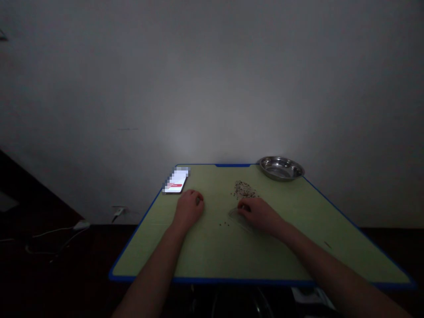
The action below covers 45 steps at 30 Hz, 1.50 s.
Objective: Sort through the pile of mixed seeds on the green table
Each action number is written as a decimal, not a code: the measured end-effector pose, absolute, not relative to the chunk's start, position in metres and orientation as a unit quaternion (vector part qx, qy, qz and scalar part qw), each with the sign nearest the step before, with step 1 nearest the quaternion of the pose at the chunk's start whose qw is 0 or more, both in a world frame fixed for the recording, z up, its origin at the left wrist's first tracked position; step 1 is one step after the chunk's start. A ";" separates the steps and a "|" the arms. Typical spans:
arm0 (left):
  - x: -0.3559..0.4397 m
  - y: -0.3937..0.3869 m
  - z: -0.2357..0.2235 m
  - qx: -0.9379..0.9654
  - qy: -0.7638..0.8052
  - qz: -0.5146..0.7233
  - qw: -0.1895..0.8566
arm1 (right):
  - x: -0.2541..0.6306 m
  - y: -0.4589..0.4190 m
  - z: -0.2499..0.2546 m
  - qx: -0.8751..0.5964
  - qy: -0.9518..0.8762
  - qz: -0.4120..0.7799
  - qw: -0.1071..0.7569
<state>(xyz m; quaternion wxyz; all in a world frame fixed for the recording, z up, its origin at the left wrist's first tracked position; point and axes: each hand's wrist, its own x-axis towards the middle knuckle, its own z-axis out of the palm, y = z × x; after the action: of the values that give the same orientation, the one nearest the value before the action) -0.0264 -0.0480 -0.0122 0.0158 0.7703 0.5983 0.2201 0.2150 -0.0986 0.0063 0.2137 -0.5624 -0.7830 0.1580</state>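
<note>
My left hand rests on the table left of centre, fingers curled inward. Something small and greyish shows at its fingertips, too dim to name. Right of centre, my right hand has thumb and fingers pinched together, and what they hold is hidden. Beside those fingers a thin, pale curved line shows on the tabletop; whether it is thread or a clear rim I cannot tell. Just beyond the right hand lies a loose pile of small dark and light grains. Several dark grains lie apart between the hands.
The pale green table has a blue edge. At its far right corner stands a shallow metal bowl. A phone with a lit screen lies at the far left. A small dark sliver lies near the right forearm. Behind is a wall.
</note>
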 end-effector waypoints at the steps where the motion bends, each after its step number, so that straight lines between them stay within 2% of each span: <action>1: -0.027 -0.048 -0.013 0.770 0.598 0.222 0.015 | 0.218 -0.097 0.006 -0.571 -0.778 0.153 0.214; 7: -0.027 -0.047 -0.014 0.771 0.594 0.230 0.015 | 0.221 -0.095 0.007 -0.558 -0.788 0.149 0.213; 15: -0.027 -0.047 -0.014 0.770 0.596 0.227 0.012 | 0.180 -0.079 0.017 -0.483 -0.842 0.153 0.188; 25: -0.026 -0.047 -0.013 0.768 0.599 0.228 0.013 | 0.162 -0.082 0.017 -0.325 -0.892 0.275 0.152; 31: -0.026 -0.047 -0.013 0.769 0.595 0.233 0.007 | 0.172 -0.102 0.021 -0.325 -0.889 0.298 0.126; 37: -0.025 -0.049 -0.012 0.769 0.597 0.230 0.009 | 0.184 -0.125 0.013 -0.349 -0.875 0.305 0.139; 45: -0.025 -0.048 -0.011 0.767 0.602 0.221 0.009 | 0.198 -0.153 0.013 -0.411 -0.862 0.257 0.147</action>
<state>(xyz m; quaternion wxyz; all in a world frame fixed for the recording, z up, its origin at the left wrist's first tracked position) -0.0252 -0.0476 -0.0112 0.0095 0.7673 0.6020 0.2208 0.1977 -0.1527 0.0130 0.1469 -0.4115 -0.8620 0.2569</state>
